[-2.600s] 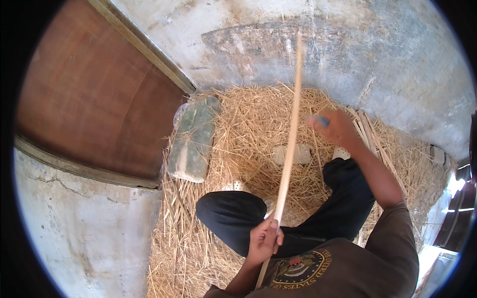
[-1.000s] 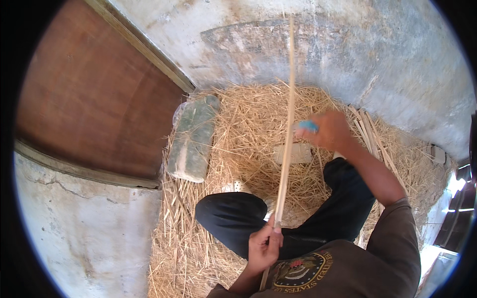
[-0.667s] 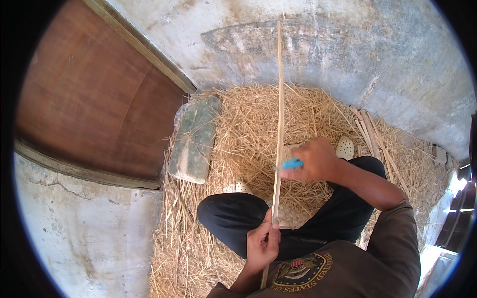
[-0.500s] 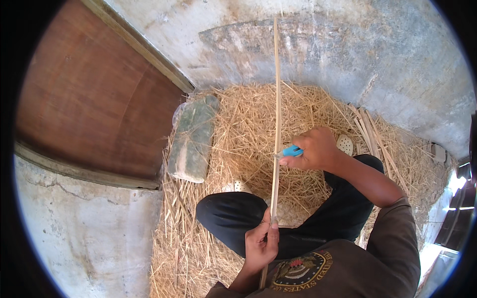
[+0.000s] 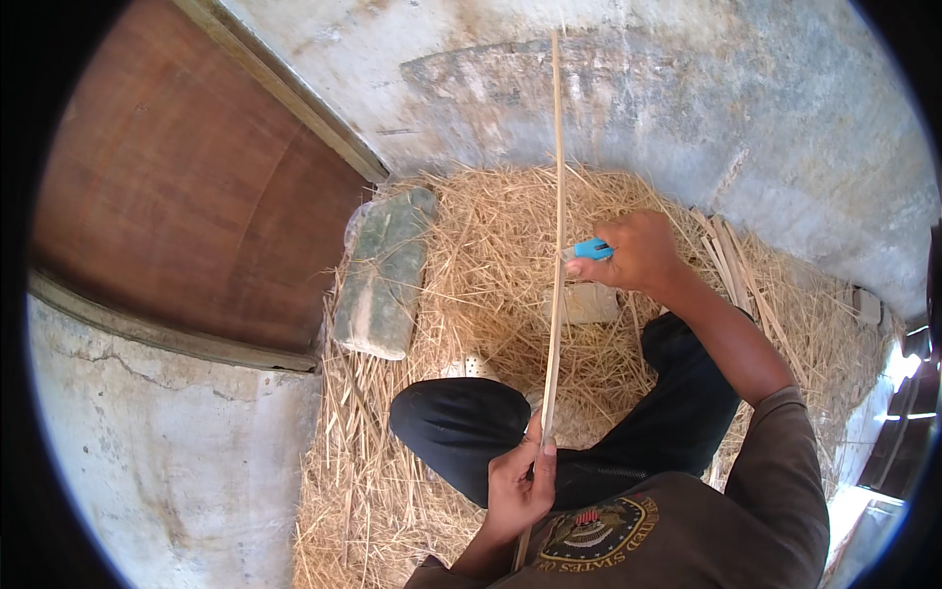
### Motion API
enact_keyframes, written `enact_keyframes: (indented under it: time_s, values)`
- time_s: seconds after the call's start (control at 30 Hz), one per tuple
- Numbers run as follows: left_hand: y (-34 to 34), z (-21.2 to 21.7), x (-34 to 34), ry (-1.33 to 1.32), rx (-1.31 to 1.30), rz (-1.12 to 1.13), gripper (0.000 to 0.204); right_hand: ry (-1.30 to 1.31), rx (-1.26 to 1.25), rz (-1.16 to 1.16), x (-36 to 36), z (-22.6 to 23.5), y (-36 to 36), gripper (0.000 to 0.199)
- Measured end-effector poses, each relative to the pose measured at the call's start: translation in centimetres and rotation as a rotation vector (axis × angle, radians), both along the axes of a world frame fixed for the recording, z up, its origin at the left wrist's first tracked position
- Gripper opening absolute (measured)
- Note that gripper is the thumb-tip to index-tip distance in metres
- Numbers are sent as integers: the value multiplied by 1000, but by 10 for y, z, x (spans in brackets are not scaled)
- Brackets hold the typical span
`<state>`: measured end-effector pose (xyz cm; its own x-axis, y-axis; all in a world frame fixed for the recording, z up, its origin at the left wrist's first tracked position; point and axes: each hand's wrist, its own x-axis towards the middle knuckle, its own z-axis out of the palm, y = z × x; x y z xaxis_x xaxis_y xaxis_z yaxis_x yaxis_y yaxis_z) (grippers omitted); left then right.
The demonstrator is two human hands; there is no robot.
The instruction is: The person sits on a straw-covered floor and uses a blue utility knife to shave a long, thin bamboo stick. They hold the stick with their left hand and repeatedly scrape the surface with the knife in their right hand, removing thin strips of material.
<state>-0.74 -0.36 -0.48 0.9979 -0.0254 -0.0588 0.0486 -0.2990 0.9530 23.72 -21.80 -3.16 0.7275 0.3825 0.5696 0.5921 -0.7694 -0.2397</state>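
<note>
A long, thin, pale strip that looks like bamboo (image 5: pixel 559 177) runs from beside my body away toward the far wall. My left hand (image 5: pixel 520 481) is closed round its near part, close to my lap. Farther along, my right hand (image 5: pixel 633 253) grips a blue utility knife (image 5: pixel 592 249). The knife's blade end meets the right side of the strip, and my thumb lies close by it. The strip's near end passes below my left hand and is partly hidden by my arm and shirt.
Straw and shavings (image 5: pixel 491 236) cover the floor. A greenish stone-like block (image 5: pixel 385 275) lies at left beside a brown wooden panel (image 5: pixel 196 177). A pale block (image 5: pixel 584 303) sits under my right hand. Several strips (image 5: pixel 731 260) lie at right near the wall (image 5: pixel 706 118).
My right hand and the knife have moved away from me along the strip. The strip has shifted slightly right, and the pale block beneath has come into view. My left hand keeps its grip.
</note>
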Motion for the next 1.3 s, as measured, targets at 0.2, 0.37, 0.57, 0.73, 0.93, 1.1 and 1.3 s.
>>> enact_keyframes:
  time_s: [0.2,0.37,0.57,0.73,0.93,1.1,1.3]
  values:
    - [-2,0,-8,10,-9,-31,41,149,-49,-219,26,15,-19,76]
    - [-3,-3,-19,18,-29,-102,41,351,44,-528,65,26,-58,73]
    - [-2,-7,-8,14,-91,-67,39,226,97,-154,-10,9,-27,60]
    - [-2,2,4,18,-183,10,36,203,61,262,-61,17,5,63]
    - [-5,-4,5,29,-139,38,34,210,52,272,-59,14,11,64]
    - [-5,-9,3,-35,37,72,32,160,-14,249,-60,11,13,65]
    - [-5,-6,0,-139,186,35,33,291,3,146,-38,6,6,65]
